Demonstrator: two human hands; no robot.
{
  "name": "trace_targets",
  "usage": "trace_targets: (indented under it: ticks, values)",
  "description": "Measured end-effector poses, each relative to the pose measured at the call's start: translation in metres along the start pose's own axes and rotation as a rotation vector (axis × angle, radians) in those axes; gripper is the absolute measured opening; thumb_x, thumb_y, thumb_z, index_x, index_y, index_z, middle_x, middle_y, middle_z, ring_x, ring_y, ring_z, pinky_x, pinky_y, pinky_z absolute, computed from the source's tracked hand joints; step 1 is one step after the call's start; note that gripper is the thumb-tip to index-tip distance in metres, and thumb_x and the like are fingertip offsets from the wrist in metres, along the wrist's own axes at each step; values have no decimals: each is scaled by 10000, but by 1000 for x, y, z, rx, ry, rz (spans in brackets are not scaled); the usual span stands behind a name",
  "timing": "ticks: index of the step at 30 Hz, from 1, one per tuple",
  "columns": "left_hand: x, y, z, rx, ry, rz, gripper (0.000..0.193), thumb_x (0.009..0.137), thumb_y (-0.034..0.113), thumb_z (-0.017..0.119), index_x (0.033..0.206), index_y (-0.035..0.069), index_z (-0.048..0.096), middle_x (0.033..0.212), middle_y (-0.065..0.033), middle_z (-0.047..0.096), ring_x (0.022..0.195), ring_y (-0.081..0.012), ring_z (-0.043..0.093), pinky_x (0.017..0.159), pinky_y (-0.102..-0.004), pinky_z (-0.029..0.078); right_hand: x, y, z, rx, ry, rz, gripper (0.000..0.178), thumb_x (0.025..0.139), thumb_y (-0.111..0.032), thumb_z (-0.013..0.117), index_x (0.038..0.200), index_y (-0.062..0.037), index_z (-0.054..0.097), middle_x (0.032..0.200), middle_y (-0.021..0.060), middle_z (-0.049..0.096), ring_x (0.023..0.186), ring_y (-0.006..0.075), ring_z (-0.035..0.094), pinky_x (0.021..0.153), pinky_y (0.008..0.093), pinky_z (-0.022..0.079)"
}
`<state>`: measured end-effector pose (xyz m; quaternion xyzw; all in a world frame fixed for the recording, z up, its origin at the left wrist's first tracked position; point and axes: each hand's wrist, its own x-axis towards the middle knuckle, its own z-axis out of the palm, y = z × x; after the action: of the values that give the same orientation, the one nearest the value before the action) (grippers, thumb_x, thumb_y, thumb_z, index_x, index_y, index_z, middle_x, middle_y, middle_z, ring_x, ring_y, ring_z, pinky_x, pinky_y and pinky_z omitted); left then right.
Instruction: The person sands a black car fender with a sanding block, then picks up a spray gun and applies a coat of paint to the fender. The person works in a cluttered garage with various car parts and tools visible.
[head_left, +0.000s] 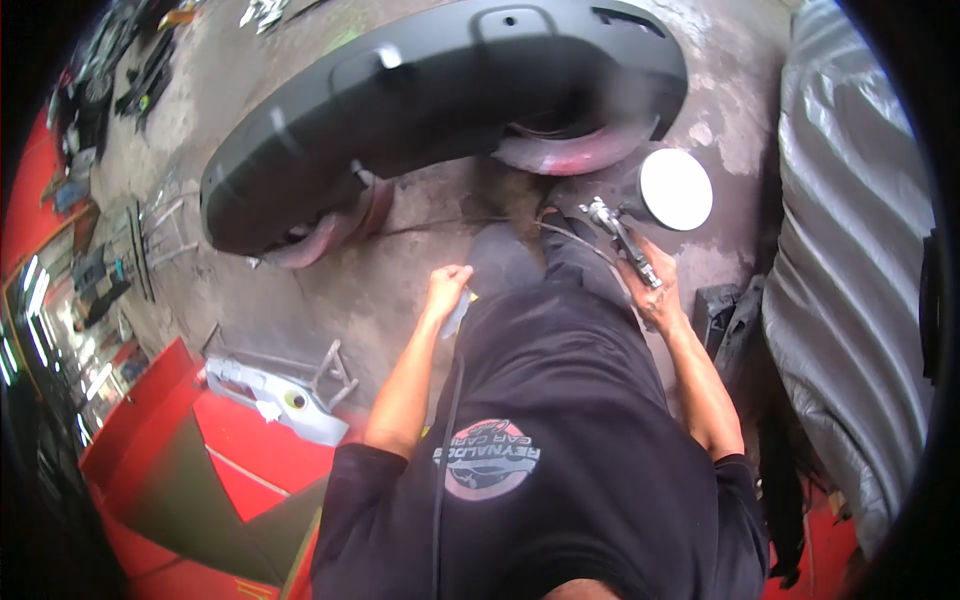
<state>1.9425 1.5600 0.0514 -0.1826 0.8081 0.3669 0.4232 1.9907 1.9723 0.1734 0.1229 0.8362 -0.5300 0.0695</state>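
My right hand (652, 285) is wrapped round the grip of a metal spray gun (628, 246), held out ahead of my right leg. Fixed to the gun is a cup with a round white top (676, 189). My left hand (448, 290) hangs beside my left thigh with its fingers curled closed. A pale scrap with a bit of yellow (458, 314) shows just below that hand; whether the fingers hold it I cannot tell. In front of me lies a long, curved dark grey car bumper (430, 95), apart from both hands and the gun.
Rounded red-and-whitish supports (575, 150) sit under the bumper. A thin hose (590, 245) runs by my legs. Silvery sheeting (845, 270) drapes a large form at right. At left are red panels (235, 455), a light grey part (275, 400) and a metal stand (335, 375).
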Motion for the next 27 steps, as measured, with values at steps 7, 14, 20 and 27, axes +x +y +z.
trace_targets:
  ticks: [7,14,20,27]
  values:
    - [-12,-17,-18,-89,3,41,358,959,304,736,1058,-38,782,928,-164,782,849,-218,729,800,-389,565,-33,-22,35,-17,-35,110,393,923,-79,708,1299,25,655,1024,215,738,922,344,744,824,397,562]
    - [5,-91,-26,-108,-35,151,404,958,335,708,1089,-41,774,1021,-179,789,971,-246,741,877,-391,558,-52,-89,87,-22,-52,110,339,922,-83,653,1244,15,695,1000,150,746,856,254,723,791,366,554]
    - [-10,-198,-44,-113,33,96,381,926,344,726,1037,-13,796,983,-177,790,959,-244,747,885,-397,560,-69,-141,133,-74,-89,-8,299,933,-105,644,1202,8,710,875,104,686,719,168,649,678,341,528]
    - [-49,-230,-45,-33,72,89,348,869,349,763,1095,86,793,1065,-165,790,1030,-315,750,931,-441,567,-96,-216,190,-46,-92,-78,280,1001,-157,627,1222,-6,708,779,49,656,643,98,586,603,272,470]
